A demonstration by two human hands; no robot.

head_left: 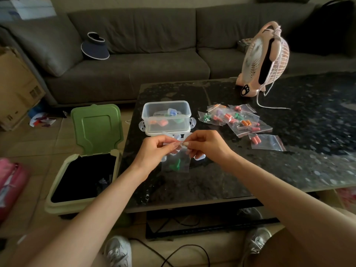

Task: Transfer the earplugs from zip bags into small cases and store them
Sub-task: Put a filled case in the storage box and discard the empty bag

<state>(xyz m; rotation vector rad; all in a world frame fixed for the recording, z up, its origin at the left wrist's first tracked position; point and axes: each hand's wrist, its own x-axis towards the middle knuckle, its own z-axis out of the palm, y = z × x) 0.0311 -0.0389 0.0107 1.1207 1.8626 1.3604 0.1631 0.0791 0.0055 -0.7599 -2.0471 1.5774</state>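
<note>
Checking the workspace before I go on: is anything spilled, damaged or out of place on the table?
Nothing looks spilled or damaged. The earplugs stay inside their zip bags, heaped loosely right of the clear container. Both hands, left hand and right hand, hold one bag with green earplugs by its top.

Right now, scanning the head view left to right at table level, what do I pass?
Green-lidded bin → clear storage box → pile of zip bags with earplugs → pink fan.
</note>
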